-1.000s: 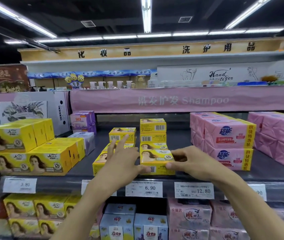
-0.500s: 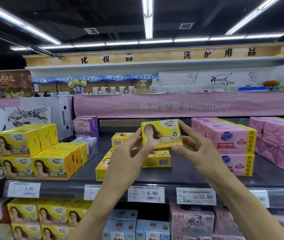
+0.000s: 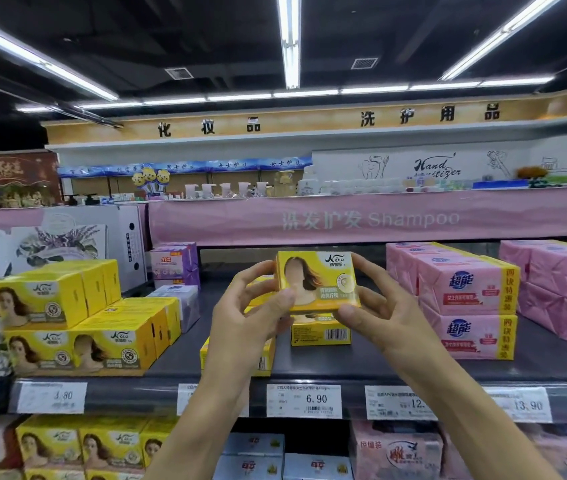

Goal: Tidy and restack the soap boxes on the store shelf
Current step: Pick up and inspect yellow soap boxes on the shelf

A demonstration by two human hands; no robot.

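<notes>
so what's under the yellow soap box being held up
A yellow box lies on the grey shelf below the held soap box, barcode facing out. Its top is covered by that box and the right hand. The left hand hides part of a second box.

Black ceiling (image 3: 205, 36) with fluorescent strip lights (image 3: 289, 39) — pink shampoo banner (image 3: 205, 223) under tan signboard (image 3: 309, 124).

— Where does the light come from?
— Long ceiling tubes (image 3: 289, 39), blown out white against a dark ceiling. The shelf (image 3: 396, 362) below is evenly bright, with only soft shadows.
— Is it sharp?
— Fair in the middle: print on the soap box (image 3: 318, 282) reads. Small print on the price labels (image 3: 303, 400) smears, and the yellow sign band (image 3: 309, 123) bows toward the edges.
</notes>
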